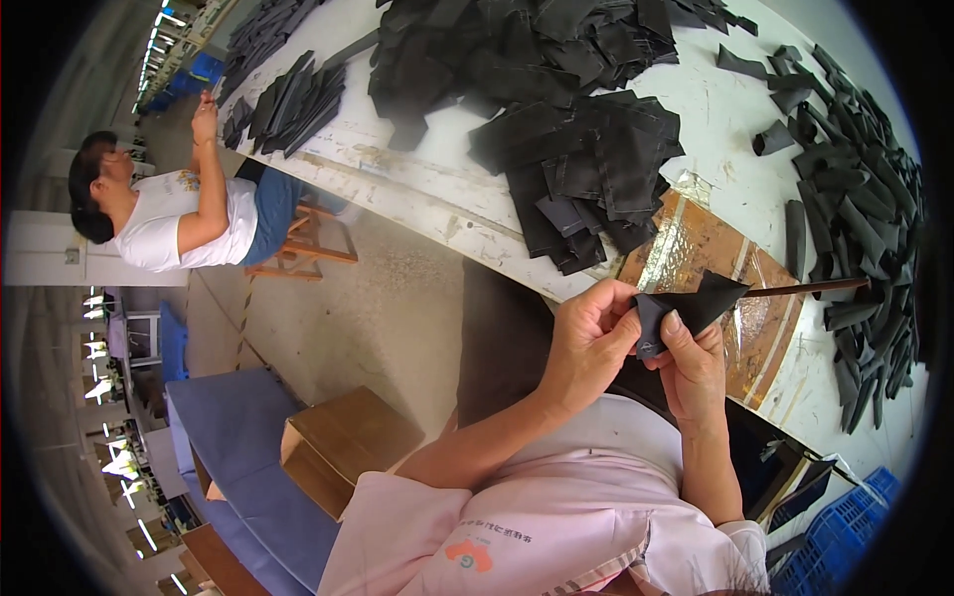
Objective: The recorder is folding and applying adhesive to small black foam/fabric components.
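Both my hands grip one small black fabric piece [701,301] above the near edge of the table. My left hand [593,338] pinches its left corner between thumb and fingers. My right hand [691,363] presses its thumb on the front of the cloth, with the fingers behind. The piece looks folded to a point at the upper right. From behind that point a thin brown stick [810,288] extends to the right over the table. Whether the stick enters the cloth is hidden. Beneath lies a brown board [760,338] with clear tape on it.
Flat black fabric pieces [596,164] lie heaped beyond my hands. Rolled or folded black pieces [860,214] cover the table's right side. A co-worker [189,209] sits at the far left. A cardboard box [353,447] and a blue crate [830,541] stand below table height.
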Action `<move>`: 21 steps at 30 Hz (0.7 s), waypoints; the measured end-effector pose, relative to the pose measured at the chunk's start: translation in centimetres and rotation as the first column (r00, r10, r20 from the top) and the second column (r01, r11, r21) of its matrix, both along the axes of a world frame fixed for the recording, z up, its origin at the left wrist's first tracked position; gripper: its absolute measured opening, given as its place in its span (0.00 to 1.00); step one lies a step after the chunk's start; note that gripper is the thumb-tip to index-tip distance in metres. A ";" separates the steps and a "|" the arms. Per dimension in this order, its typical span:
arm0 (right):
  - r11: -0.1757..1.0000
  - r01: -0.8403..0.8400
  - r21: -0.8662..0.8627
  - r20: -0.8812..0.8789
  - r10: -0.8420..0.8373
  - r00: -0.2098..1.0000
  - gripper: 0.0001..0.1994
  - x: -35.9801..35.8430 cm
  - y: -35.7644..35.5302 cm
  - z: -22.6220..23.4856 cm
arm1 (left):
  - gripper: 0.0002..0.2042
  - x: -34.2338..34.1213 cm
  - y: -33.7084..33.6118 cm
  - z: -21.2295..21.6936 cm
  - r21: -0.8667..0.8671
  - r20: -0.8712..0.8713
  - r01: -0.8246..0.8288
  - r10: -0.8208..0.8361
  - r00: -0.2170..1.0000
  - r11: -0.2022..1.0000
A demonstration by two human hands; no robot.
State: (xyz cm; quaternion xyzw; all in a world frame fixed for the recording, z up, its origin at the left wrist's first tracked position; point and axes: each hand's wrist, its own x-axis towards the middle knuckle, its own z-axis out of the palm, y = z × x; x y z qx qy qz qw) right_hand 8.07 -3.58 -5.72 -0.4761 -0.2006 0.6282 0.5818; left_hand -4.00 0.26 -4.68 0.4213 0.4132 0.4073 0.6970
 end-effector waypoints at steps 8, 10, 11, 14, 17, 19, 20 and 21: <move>0.992 0.123 -0.012 0.009 -0.123 0.992 0.12 1.9 -1.9 -1.7 | 0.03 -1.6 2.2 -3.7 0.338 -0.283 -0.209 0.310 0.908 0.918; 0.987 0.163 0.012 0.240 -0.161 0.957 0.13 3.3 -3.4 -1.7 | 0.05 -3.9 3.4 -5.5 0.486 -0.309 -0.302 0.484 0.819 0.820; 0.981 0.186 0.046 0.455 -0.186 0.871 0.13 4.1 -4.0 -1.7 | 0.06 -5.0 4.1 -6.8 0.556 -0.259 -0.363 0.571 0.779 0.747; 0.964 0.172 0.203 0.823 -0.263 0.503 0.13 6.4 -5.3 -2.3 | 0.05 -8.3 6.2 -9.6 0.687 -0.426 -0.272 0.676 0.601 0.674; 0.964 0.193 0.181 0.904 -0.240 0.355 0.12 9.0 -6.6 -3.1 | 0.05 -8.0 8.0 -9.5 0.752 -0.407 -0.237 0.716 0.568 0.615; 0.968 0.209 0.137 0.929 -0.199 0.312 0.11 10.8 -7.7 -4.3 | 0.07 -6.7 8.6 -8.3 0.702 -0.592 -0.059 0.628 0.506 0.710; 0.968 0.205 0.143 0.958 -0.187 0.215 0.10 11.3 -8.3 -5.0 | 0.06 -6.4 9.1 -8.9 0.762 -0.567 -0.005 0.670 0.479 0.648; 0.968 0.200 0.150 0.978 -0.176 0.117 0.10 11.5 -8.7 -5.2 | 0.06 -6.1 9.1 -9.2 0.766 -0.563 -0.011 0.678 0.472 0.643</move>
